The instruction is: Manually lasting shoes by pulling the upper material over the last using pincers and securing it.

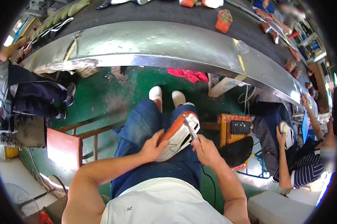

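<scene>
Across my lap lies a shoe (172,146) with a white and orange surface, its toe end pointing away from me. My left hand (153,148) is closed round its left side near the heel end, steadying it against my thighs. In my right hand (206,150) is a slim, shiny metal tool (191,128), gripped at its near end. The far end of the tool rests over the front part of the shoe; its exact kind is hard to make out.
Ahead runs a metal-edged bench (138,39) with a dark belt bearing an orange shoe (223,21). A wooden stool (65,147) stands left. Right of me, a phone (240,127) and black cloth (237,152) lie on a patterned seat. Co-workers sit on both sides.
</scene>
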The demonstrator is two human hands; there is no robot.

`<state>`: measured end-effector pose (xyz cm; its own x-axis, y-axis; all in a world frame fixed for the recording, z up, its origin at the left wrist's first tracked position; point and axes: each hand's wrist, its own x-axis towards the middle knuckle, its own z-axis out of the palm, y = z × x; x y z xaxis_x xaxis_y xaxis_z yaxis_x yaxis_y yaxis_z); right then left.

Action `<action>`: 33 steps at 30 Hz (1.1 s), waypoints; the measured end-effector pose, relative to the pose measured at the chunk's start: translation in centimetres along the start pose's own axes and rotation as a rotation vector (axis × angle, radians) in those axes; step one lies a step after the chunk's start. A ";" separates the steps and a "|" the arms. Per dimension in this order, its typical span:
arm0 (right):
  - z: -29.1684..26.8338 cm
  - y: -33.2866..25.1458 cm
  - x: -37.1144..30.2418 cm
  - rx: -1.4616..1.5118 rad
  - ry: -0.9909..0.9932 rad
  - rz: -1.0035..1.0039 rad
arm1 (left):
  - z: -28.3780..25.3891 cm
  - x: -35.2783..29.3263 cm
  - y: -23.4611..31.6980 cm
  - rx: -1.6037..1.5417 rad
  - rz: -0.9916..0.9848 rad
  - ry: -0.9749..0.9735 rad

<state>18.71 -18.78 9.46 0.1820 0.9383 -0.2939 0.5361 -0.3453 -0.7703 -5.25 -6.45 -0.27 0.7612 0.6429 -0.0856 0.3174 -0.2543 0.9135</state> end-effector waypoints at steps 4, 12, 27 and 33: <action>3.8 2.1 -1.6 -0.287 -0.002 -0.066 | -0.2 -1.6 0.1 -0.173 -0.191 -0.133; 4.3 5.8 -4.8 0.392 0.172 0.058 | -8.5 0.4 9.4 0.171 -0.050 -0.209; 0.6 3.4 -5.3 0.240 -0.146 0.197 | -0.5 5.0 1.0 0.336 0.338 0.136; 0.1 2.9 -3.2 -0.134 -0.092 -0.236 | -0.8 1.4 3.6 0.381 0.060 0.033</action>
<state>19.58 -22.83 8.06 -0.0325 0.9849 -0.1703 0.6604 -0.1067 -0.7433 -3.49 -5.90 3.21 0.7679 0.6403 -0.0181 0.4651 -0.5379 0.7030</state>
